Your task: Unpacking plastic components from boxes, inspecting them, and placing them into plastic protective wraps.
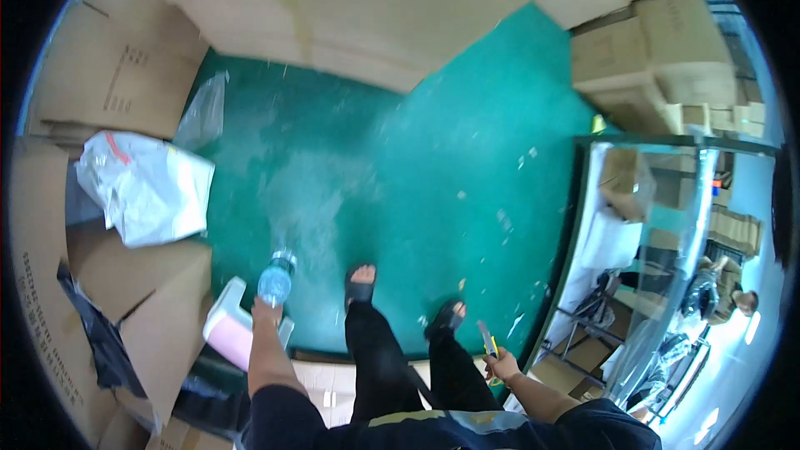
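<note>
My left hand (266, 312) is closed around one end of a clear, bluish plastic bottle (276, 280), held low over the green floor. Right beside that hand is a pink and white plastic object (229, 329), partly covered by my forearm. On the other side of my legs, my right hand (503, 365) grips a utility knife (490, 342) with yellow on its handle. Its blade points up and away from me, and nothing touches it. My fingers on the bottle are only partly visible.
A large cardboard box (358, 17) stands ahead, with stacked cartons (650, 58) at the far right. To the left lie a white sack (154, 187) and an open cardboard box (158, 308). A dark-framed rack (575, 233) borders the right, where another person (733, 292) appears beyond.
</note>
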`<state>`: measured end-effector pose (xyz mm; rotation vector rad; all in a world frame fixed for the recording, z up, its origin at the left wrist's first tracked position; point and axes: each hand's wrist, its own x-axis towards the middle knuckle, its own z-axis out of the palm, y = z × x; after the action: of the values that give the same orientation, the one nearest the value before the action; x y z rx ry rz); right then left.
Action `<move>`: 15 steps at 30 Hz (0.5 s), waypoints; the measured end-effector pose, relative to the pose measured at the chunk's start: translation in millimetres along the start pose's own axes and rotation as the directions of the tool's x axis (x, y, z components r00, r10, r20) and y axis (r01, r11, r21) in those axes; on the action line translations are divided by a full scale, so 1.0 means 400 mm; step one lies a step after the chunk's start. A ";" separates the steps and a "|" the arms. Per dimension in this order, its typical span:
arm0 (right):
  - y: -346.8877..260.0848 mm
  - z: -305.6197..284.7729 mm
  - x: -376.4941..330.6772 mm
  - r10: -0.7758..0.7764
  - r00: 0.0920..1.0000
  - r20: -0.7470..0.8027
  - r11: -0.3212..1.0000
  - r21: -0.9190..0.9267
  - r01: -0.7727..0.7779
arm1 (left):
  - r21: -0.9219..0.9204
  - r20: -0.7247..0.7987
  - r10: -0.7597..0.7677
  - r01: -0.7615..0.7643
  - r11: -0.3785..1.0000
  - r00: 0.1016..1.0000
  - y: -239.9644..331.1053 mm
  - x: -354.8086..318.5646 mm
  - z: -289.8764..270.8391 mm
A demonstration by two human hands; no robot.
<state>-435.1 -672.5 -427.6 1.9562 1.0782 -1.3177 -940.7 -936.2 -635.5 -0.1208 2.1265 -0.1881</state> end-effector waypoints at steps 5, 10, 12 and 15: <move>-0.077 -0.183 -0.055 -0.103 0.981 -0.164 0.994 0.007 0.105 | 0.007 0.055 0.203 -0.204 0.979 0.978 0.073 -0.074 0.017; -0.108 -0.324 -0.162 -0.074 0.989 -0.129 0.924 0.364 0.117 | 0.379 0.397 0.825 -0.890 0.253 0.403 0.144 -0.134 -0.121; -0.094 -0.376 -0.174 -0.094 0.988 -0.123 0.882 0.450 0.140 | -0.186 0.266 0.556 -0.524 0.831 0.787 0.267 -0.220 -0.152; -0.064 -0.452 -0.161 -0.070 0.988 -0.141 0.809 0.571 0.138 | -0.503 0.292 0.291 -0.112 0.857 0.911 0.539 -0.449 -0.259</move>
<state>-380.3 -537.4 -300.0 2.4629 0.9078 -1.7732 -935.3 -686.3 -471.1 -0.1985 1.7590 0.4645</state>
